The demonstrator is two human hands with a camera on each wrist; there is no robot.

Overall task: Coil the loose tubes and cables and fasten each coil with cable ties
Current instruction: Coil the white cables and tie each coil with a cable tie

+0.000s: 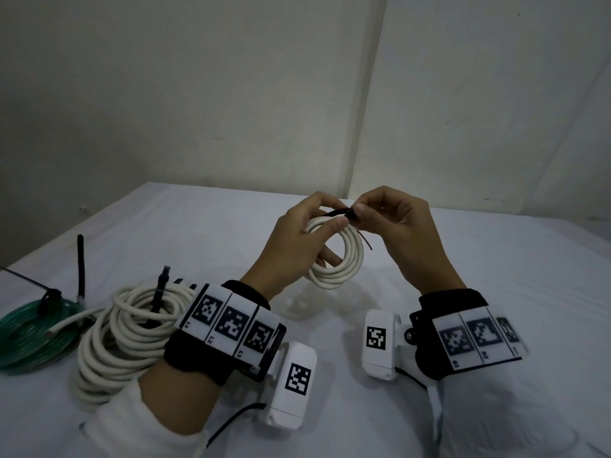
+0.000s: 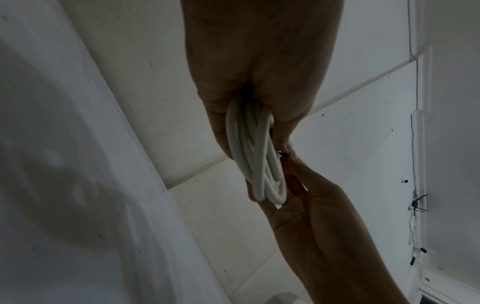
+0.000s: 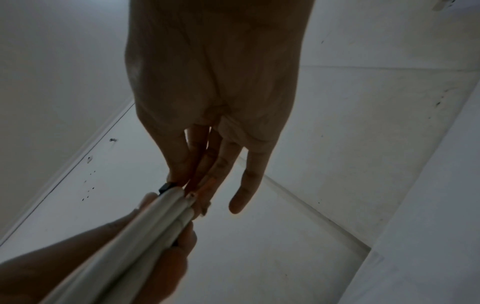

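Left hand [image 1: 297, 239] gripping small white coil [image 1: 344, 259]; right hand [image 1: 393, 219] pinching black cable tie [image 1: 340, 213]. Reddish, probably bared, cable end [image 3: 210, 185] clearer from right wrist.

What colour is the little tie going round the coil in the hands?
Black. The cable tie on the small white coil shows best in the head view.

Three coils: one small white coil [image 1: 340, 256], one large white coil [image 1: 122, 338], one green tube coil [image 1: 29, 335]. Three black cable ties, two hands.
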